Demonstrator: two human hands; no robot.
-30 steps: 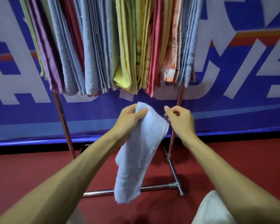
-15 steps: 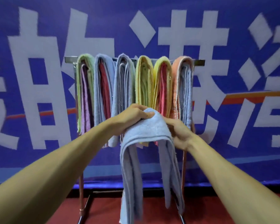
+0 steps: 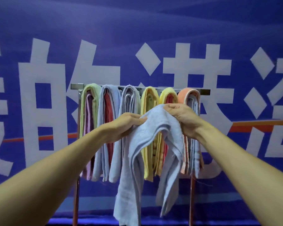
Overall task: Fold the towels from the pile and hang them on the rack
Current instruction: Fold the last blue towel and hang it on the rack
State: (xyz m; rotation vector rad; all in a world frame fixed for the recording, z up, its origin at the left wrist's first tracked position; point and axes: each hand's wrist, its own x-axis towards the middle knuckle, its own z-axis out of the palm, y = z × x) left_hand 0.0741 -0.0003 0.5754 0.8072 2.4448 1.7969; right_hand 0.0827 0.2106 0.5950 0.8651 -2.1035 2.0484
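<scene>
while the towel [image 3: 155,128] drapes, left hand [image 3: 124,125] and right hand [image 3: 184,119] pinch it.

The blue towel [image 3: 158,123] hides perhaps half of the yellow towels [image 3: 149,99]; the rack legs [image 3: 75,201] are cut off at the bottom edge.

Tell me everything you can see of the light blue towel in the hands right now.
The light blue towel looks like soft terry cloth, folded lengthwise and draped in an arch. The left hand grips its top at one side and the right hand grips the other. Two tails hang down, and the left one reaches lower. It is held in front of the hanging towels, below the rack's top bar, and is not yet on it.
</scene>
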